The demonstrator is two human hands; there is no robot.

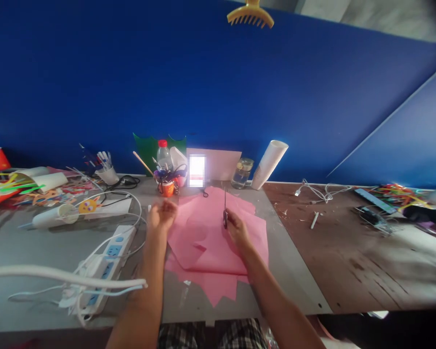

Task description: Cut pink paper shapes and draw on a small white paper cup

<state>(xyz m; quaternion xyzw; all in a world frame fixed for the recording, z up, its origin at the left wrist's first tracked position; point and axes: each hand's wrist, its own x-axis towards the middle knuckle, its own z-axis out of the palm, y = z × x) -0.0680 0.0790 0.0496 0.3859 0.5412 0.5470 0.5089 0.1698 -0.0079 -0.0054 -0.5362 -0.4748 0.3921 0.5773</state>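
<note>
Grey desk (285,242) holds cup (166,188) and jar (241,174) beyond pink paper (214,254)

Pink sheets (218,249) of smooth, matt paper; scissors (225,219) with dark, plastic-looking handles and a metal-looking blade; power strip (125,236) in smooth white plastic; bottle (163,154) of clear, glossy plastic; jar (241,174) of transparent, glass-looking material; brown tabletop (294,235), wood-like, scuffed; partition (203,72) smooth, faintly sheened.

Left hand (164,214), right hand (237,228) bare; forearms (150,276) bare down to bottom edge; plaid legwear (178,336), dark with pale checks, cropped by frame
</note>
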